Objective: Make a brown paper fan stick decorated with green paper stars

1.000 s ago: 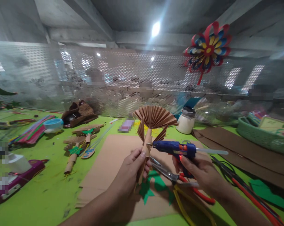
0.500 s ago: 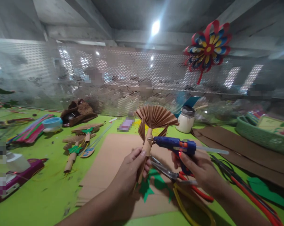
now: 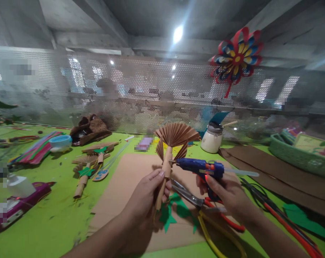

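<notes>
My left hand [image 3: 154, 186] is closed around the rolled stem of a brown paper figure [image 3: 167, 157], which has a pleated fan on top and smaller pleated pieces at its sides. In my right hand [image 3: 224, 190] is a blue hot glue gun [image 3: 200, 166], with a glue stick coming out of its back. The nozzle points left and meets or nearly meets the paper roll. Below my hands lie scissors [image 3: 189, 195] with red and yellow handles, and green paper stars [image 3: 168, 216], on sheets of brown paper [image 3: 130, 175].
Finished-looking paper figures [image 3: 84, 173] lie to the left, beside a purple power strip [image 3: 36, 197]. A blue tape roll [image 3: 60, 142], a white jar [image 3: 211, 138] and a green basket [image 3: 294, 156] stand farther back. Dark brown paper [image 3: 270, 168] covers the right side.
The paper figure has turned slightly and shifted a little left and down in my left hand. The nozzle now sits slightly lower on the roll.
</notes>
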{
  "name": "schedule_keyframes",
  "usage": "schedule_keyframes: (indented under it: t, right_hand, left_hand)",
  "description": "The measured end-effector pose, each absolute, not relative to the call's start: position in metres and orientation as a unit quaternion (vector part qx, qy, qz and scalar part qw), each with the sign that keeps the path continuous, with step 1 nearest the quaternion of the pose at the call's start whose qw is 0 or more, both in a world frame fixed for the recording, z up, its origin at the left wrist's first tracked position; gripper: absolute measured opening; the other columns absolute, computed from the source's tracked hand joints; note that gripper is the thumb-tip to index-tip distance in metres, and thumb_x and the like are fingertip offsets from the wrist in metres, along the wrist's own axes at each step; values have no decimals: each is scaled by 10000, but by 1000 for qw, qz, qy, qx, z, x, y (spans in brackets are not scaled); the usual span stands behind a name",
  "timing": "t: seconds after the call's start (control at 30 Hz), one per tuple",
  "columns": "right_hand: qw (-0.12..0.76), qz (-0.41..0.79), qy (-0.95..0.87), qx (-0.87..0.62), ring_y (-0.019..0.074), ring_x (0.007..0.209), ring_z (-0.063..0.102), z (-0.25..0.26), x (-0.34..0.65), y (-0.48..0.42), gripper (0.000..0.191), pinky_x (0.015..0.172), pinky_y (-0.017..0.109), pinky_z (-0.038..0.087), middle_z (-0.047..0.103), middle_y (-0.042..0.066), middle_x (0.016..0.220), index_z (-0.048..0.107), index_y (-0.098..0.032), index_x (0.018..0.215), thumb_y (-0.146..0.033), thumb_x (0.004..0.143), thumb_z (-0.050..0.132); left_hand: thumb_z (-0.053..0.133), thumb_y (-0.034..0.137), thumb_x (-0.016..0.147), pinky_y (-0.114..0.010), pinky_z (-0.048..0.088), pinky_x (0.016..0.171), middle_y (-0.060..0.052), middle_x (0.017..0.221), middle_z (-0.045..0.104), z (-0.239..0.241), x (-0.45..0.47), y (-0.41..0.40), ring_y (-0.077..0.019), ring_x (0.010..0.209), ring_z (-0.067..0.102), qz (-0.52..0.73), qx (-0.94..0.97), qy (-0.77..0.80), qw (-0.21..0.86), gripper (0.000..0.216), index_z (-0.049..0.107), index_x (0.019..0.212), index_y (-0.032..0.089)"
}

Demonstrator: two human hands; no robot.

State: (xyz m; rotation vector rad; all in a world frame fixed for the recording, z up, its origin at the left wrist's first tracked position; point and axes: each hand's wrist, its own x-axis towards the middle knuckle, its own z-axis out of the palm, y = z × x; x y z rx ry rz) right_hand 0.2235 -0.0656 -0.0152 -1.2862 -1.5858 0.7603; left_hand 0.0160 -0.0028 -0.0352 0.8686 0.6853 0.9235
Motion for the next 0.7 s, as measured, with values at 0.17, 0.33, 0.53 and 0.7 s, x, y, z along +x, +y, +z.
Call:
schedule_keyframes:
  t: [0.17, 0.33, 0.53, 0.7]
  right_hand:
    - [437, 325, -647, -534, 182, 700, 573, -17, 229, -63, 419, 651, 290, 464, 597, 46, 711, 635, -146, 814, -518, 880, 453]
    - [446, 290, -661, -529, 173, 680, 562, -15, 233, -63, 407, 623, 286, 448, 601, 49, 733, 640, -151, 828, -495, 897, 435]
    - [432, 171, -653, -598, 193, 669, 574, -25, 252, -43, 406, 602, 290, 444, 616, 55, 684, 654, -136, 862, -483, 887, 443]
    - [337, 7, -708, -621, 230, 800, 608, -51, 274, -7, 310, 714, 318, 468, 670, 87, 897, 660, -155, 1012, -354, 797, 558]
  left_hand:
    - [577, 278, 824, -138, 393, 439, 4, 621, 559, -30, 15, -2, -48, 460, 476, 448, 343, 312, 765, 157, 569, 769, 132]
    - [569, 299, 836, -153, 421, 472, 5, 641, 564, -32, 13, 5, -57, 482, 486, 482, 355, 290, 747, 160, 552, 807, 142]
    - [555, 271, 836, -148, 405, 453, 0, 656, 570, -33, 11, 12, -70, 509, 505, 514, 403, 297, 697, 124, 533, 812, 152]
    - [563, 262, 816, -155, 406, 435, -5, 640, 575, -36, 10, 19, -70, 473, 495, 530, 405, 299, 682, 122, 537, 773, 151]
